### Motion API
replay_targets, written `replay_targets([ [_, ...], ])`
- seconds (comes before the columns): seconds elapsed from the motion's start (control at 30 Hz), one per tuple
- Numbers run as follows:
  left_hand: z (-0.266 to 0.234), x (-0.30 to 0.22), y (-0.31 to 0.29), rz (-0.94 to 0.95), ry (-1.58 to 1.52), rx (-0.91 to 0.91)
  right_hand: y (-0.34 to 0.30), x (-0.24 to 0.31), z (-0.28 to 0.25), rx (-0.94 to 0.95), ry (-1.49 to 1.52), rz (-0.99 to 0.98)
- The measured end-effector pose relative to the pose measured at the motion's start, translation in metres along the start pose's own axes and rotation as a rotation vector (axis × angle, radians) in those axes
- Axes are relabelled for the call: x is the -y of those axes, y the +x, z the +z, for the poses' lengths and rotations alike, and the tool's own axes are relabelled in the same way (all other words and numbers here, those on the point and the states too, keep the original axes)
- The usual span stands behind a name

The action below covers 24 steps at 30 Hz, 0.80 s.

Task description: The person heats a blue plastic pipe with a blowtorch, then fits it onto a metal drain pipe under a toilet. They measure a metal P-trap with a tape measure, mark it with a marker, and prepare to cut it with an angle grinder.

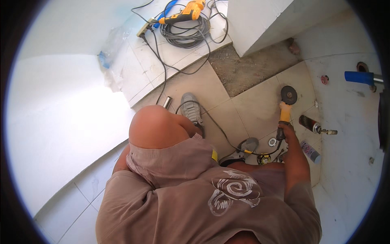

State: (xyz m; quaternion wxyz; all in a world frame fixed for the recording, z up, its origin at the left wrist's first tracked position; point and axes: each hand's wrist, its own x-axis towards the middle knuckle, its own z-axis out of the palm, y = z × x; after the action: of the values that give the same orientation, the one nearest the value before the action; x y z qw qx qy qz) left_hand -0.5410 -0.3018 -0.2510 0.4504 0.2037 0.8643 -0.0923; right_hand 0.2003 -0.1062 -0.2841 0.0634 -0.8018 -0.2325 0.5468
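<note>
My right hand (pixel 287 132) is wrapped round the rear of a yellow and black angle grinder (pixel 285 112). The grinder's dark disc (pixel 289 95) points away from me, over the beige floor tiles (pixel 254 114). From its back end a cord (pixel 221 130) loops left past my shoes. Just right of the grinder lies a dark canister with a brass nozzle (pixel 310 123). A spray can (pixel 310 152) rests nearer, beside my right forearm. A white ring (pixel 272 142) is on the floor left of my hand. My left arm runs down behind my bent knee, which hides the hand.
A yellow drill (pixel 185 13) sits by a coiled grey cable (pixel 185 34) and a power strip (pixel 146 27) on a raised tiled step (pixel 140 61). Ahead is an untiled rough patch (pixel 252 67) beside a white wall corner (pixel 260 24). A blue-handled thing (pixel 359 77) juts from the right.
</note>
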Motion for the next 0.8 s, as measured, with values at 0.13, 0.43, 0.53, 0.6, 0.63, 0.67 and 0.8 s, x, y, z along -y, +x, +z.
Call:
replay_targets([
  [0.13,0.027,0.004,0.008,-0.027,-0.121,-0.072,-0.009,0.017,0.011,-0.075,-0.129,0.041],
  [0.43,-0.032,-0.039,-0.008,0.192,-0.287,-0.169,-0.013,0.032,0.019,-0.065,-0.102,0.095],
  [0.53,-0.09,-0.092,-0.033,0.364,-0.282,-0.225,-0.011,0.033,0.025,-0.095,-0.003,0.124],
  [0.6,-0.129,-0.126,-0.061,0.557,-0.141,-0.336,-0.012,0.036,0.03,-0.096,0.041,0.126],
  [0.63,-0.147,-0.139,-0.081,0.696,0.04,-0.465,-0.013,0.038,0.032,-0.09,0.046,0.113],
  [0.67,-0.162,-0.152,-0.101,0.844,0.11,-0.585,-0.014,0.039,0.035,-0.114,0.043,0.117],
  [0.8,-0.217,-0.199,-0.172,1.088,0.195,-0.925,-0.016,0.036,0.042,-0.145,0.082,0.132],
])
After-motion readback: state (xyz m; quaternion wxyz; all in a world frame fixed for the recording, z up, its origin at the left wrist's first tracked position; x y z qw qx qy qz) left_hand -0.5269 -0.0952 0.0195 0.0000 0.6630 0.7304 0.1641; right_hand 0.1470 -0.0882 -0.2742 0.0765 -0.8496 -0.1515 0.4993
